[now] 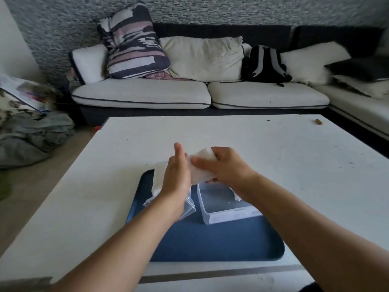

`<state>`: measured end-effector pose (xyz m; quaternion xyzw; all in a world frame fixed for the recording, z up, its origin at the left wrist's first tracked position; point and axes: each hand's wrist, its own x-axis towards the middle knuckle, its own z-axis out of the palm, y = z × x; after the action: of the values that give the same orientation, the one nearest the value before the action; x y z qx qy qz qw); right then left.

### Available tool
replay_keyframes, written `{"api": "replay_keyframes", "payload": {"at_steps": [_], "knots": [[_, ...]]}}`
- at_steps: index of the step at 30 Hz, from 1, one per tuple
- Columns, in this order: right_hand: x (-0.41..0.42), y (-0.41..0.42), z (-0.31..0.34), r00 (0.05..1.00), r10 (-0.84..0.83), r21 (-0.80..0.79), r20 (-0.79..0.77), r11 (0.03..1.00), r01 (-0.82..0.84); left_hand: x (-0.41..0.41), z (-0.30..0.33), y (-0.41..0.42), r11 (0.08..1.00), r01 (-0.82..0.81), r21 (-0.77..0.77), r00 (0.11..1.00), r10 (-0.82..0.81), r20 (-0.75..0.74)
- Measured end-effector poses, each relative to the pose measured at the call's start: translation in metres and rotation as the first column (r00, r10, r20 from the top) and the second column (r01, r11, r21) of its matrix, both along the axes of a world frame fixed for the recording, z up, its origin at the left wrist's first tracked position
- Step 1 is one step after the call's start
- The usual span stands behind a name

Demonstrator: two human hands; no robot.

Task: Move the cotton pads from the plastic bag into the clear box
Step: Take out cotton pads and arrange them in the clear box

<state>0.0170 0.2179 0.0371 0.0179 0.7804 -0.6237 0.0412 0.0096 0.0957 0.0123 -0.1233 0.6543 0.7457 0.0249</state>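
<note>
Head view, findings recorded from largest item to smallest. A sofa [189,89] with pale cushions is seen along the far wall, a patterned pillow [134,43] and a dark backpack [264,64] resting on it. A white table [273,157] is placed in front of it, and a blue tray [210,239] is laid on the near part of the table. A clear box [223,209] is set on the tray, right of centre, with a plastic bag [187,207] lying just beside it on the left, partly hidden under the left wrist. A stack of cotton pads [202,165] is held above the far edge of the box. The right hand [227,167] is curled round the stack, thumb pressed on its near face. The left hand [176,175] is laid against the stack's left side, fingers straight and pressed together. A small brown object [319,122] is noted at the table's far right edge; it cannot be identified
</note>
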Motion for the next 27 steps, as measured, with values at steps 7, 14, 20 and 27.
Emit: {"api": "replay_keyframes", "payload": {"at_steps": [7, 14, 20, 27], "knots": [[-0.026, 0.057, -0.004, 0.933, -0.329, 0.354, 0.145, 0.898, 0.261, 0.004, -0.01, -0.02, 0.549, 0.127, -0.826, 0.801, -0.548, -0.242], [-0.036, 0.031, -0.044, 0.957, -0.233, 0.733, 0.17, 0.68, 0.036, 0.018, -0.027, -0.014, 0.029, 0.274, -0.961, 0.605, -0.782, 0.149], [-0.035, 0.037, -0.061, 0.976, -0.216, 0.876, 0.021, 0.474, 0.086, 0.025, -0.031, -0.011, -0.085, 0.296, -0.951, 0.555, -0.795, 0.244], [-0.036, 0.045, -0.077, 0.968, -0.217, 0.912, -0.127, 0.359, 0.2, 0.029, -0.033, -0.01, -0.08, 0.284, -0.955, 0.536, -0.813, 0.227]]}}
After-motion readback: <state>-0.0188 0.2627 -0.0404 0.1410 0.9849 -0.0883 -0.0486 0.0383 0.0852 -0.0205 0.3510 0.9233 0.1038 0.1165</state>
